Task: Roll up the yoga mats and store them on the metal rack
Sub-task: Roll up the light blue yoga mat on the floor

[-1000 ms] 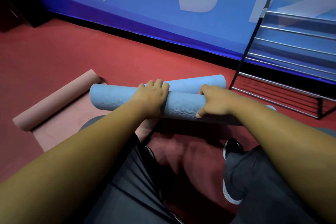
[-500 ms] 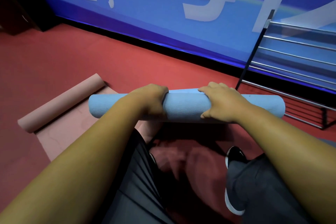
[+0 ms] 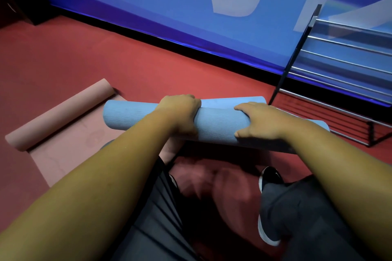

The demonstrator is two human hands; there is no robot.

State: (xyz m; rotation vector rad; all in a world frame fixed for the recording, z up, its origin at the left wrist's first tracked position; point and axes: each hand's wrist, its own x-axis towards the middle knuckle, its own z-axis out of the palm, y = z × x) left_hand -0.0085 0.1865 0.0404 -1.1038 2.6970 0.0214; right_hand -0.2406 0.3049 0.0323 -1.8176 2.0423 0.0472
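Note:
A light blue yoga mat point(image 3: 216, 122), rolled into a thick tube, lies across the middle of the view above my knees. My left hand point(image 3: 180, 110) grips the roll left of its centre, fingers curled over the top. My right hand point(image 3: 258, 122) grips it further right, thumb on the near side. A second strip of blue mat point(image 3: 233, 100) shows behind the roll between my hands. A pink yoga mat point(image 3: 63, 133), partly rolled at its far end, lies on the red floor to the left. The metal rack point(image 3: 339, 82) stands at the right against the wall.
A blue wall banner point(image 3: 191, 17) with white lettering runs along the back above a black baseboard. Red floor point(image 3: 106, 55) stretches between the mats and the wall. My dark trousers and a black shoe point(image 3: 269, 178) fill the bottom of the view.
The roll has tilted, its right end now lower and nearer me, with a blue strip showing behind it again. Both hands keep their grip on it.

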